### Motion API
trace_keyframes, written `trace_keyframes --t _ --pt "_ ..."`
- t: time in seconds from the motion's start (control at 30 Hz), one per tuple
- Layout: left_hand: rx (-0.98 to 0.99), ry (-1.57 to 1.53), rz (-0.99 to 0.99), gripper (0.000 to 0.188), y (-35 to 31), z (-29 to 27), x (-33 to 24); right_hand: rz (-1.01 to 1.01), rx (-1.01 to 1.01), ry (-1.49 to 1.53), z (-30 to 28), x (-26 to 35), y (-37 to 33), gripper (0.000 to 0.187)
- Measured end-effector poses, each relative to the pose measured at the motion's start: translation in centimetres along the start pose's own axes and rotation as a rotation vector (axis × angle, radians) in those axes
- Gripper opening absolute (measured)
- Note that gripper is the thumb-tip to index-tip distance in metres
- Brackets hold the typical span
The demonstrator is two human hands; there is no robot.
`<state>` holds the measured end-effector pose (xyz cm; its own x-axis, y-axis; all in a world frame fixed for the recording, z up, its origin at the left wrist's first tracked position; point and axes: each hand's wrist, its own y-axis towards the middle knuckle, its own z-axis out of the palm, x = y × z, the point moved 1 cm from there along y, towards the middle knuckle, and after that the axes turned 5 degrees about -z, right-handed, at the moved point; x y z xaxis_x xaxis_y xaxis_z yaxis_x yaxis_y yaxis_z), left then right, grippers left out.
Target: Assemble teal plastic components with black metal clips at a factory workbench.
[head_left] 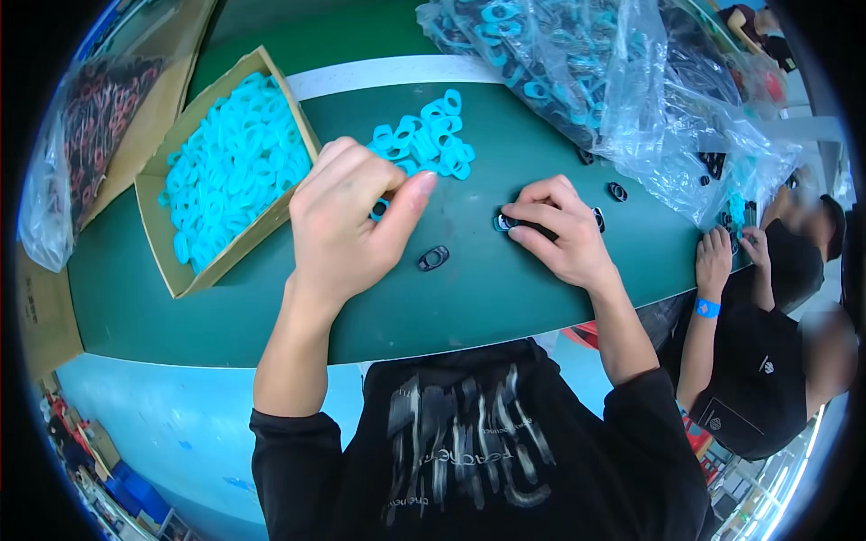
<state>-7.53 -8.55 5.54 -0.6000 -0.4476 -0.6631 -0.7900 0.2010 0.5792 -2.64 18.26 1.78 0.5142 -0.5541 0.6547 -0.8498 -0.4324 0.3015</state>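
Note:
My left hand [347,221] is raised over the table with curled fingers and the thumb pointing up and away. A small turquoise-and-black piece [380,209] shows in the gap by its thumb; whether the hand holds it I cannot tell. My right hand [564,233] pinches a small black oval part [505,222] with a pale blue edge between thumb and fingers, low over the table. Another black part [598,218] peeks out behind that hand. Between the hands lies a black oval ring part [433,259]. Loose turquoise oval rings [428,135] are heaped beyond my left hand.
A cardboard box [236,261] full of turquoise rings stands at the left. Clear plastic bags [622,90] of parts cover the far right of the green table [180,325]. One black ring [617,191] lies near them. Co-workers' hands [714,261] work at the right.

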Motion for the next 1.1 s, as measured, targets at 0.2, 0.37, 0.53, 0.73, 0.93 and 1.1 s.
trace_keyframes --t 0.2,0.37,0.53,0.73,0.93,1.1 --pt "0.033 -0.015 -0.015 0.024 -0.21 0.23 0.01 -0.078 0.022 -0.046 -0.04 0.03 0.01 0.029" --pt "0.046 -0.019 -0.041 0.023 -0.39 0.18 0.34 -0.057 0.016 -0.032 -0.25 0.07 0.11 0.027" --pt "0.067 -0.029 -0.048 0.020 -0.30 0.18 0.21 -0.021 0.019 -0.021 -0.45 0.13 0.23 0.026" --pt "0.071 -0.041 -0.047 0.020 -0.46 0.18 0.41 -0.044 0.047 0.004 -0.44 -0.14 0.19 0.027" --pt "0.053 -0.052 -0.049 0.020 -0.50 0.18 0.61 0.007 0.100 -0.059 -0.68 0.22 0.23 0.027" --pt "0.119 -0.051 -0.011 0.015 -0.77 0.59 -0.12 0.016 0.081 -0.181 -0.77 0.76 0.06 0.026"
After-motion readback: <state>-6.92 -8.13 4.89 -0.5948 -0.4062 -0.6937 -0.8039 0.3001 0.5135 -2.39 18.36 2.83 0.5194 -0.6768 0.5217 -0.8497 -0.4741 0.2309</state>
